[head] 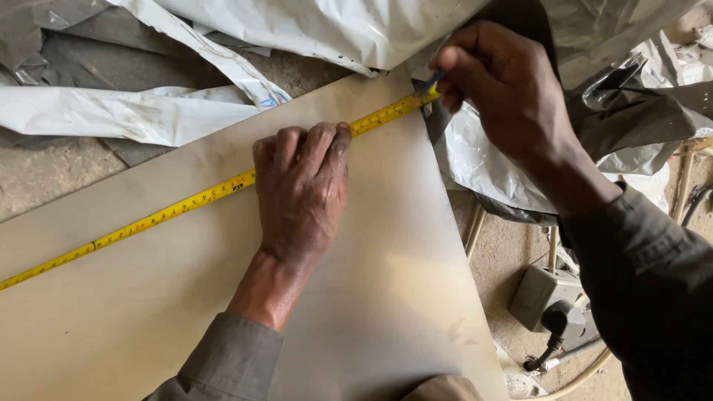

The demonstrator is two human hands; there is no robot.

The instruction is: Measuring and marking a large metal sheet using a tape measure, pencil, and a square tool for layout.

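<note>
A yellow tape measure (148,221) lies stretched diagonally across a pale beige sheet (371,297). My left hand (303,189) presses flat on the tape near the sheet's far edge, fingers curled over it. My right hand (505,89) pinches a small blue marking tool (434,78) at the tape's end, by the sheet's far right corner. The tool is mostly hidden by my fingers.
Crumpled white and grey plastic sheeting (148,111) lies beyond the sheet and to the right. A grey socket box with a black plug (553,304) sits on the dusty floor at lower right, beside thin metal rods (475,230).
</note>
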